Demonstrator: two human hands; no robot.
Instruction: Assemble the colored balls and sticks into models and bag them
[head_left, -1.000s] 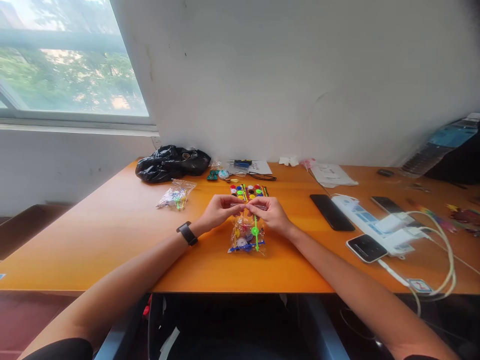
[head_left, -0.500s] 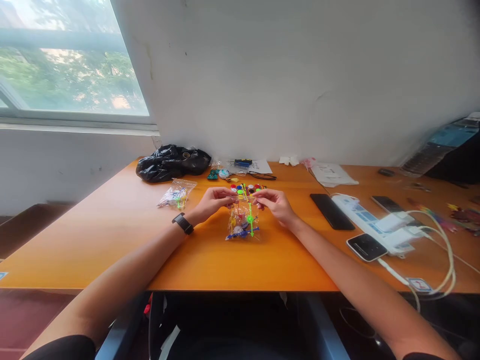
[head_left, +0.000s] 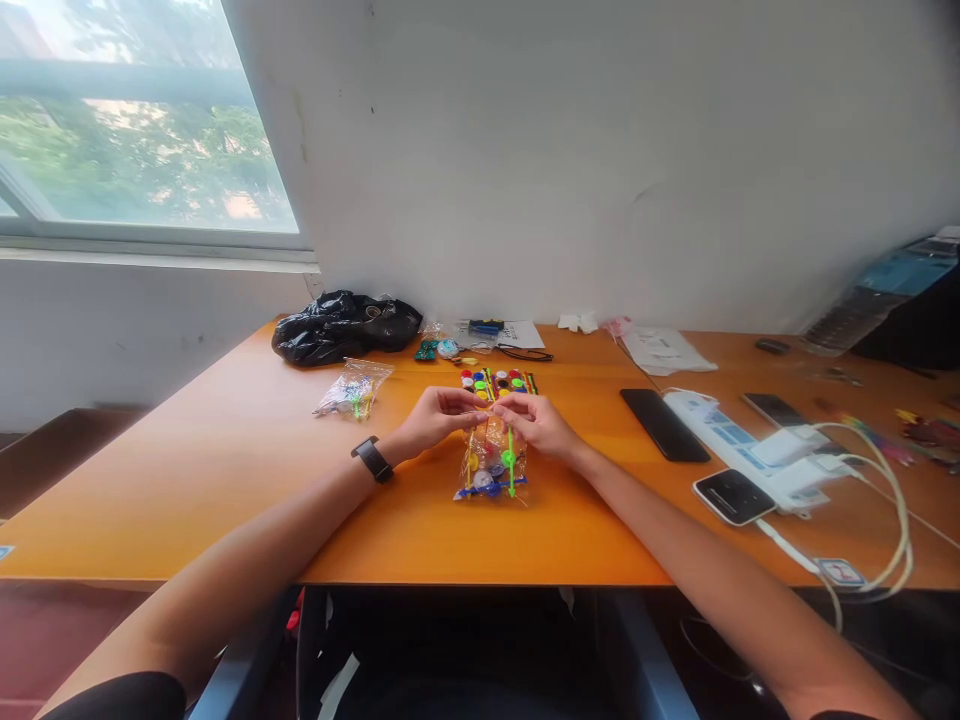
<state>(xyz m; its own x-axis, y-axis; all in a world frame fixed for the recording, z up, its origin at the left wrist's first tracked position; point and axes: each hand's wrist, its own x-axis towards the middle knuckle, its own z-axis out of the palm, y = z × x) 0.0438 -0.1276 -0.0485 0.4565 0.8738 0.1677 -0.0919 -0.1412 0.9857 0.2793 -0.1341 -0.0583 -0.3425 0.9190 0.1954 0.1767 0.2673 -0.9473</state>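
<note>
A clear plastic bag [head_left: 491, 465] hangs upright just over the orange table, with green, yellow and blue arrow-like sticks and round pieces inside. My left hand [head_left: 441, 418] pinches its top edge from the left, and my right hand [head_left: 541, 424] pinches the same edge from the right. The fingertips of both hands nearly meet at the middle of the edge. Right behind them lie rows of coloured round pieces [head_left: 517, 382] and sticks, partly hidden by my hands. A second clear bag [head_left: 355, 388] of similar parts lies on the table to the left.
A black plastic bag [head_left: 341, 328] lies at the back left, beside small green items [head_left: 426, 350] and glasses [head_left: 525, 354]. To the right are a black phone [head_left: 664, 424], a white power strip [head_left: 739, 445] with cables, and a white-edged device [head_left: 733, 495]. The table's front edge is near my forearms.
My hands have come closer together along the bag's top edge and moved slightly nearer to me. The bag has shifted a little down and to the right with them.
</note>
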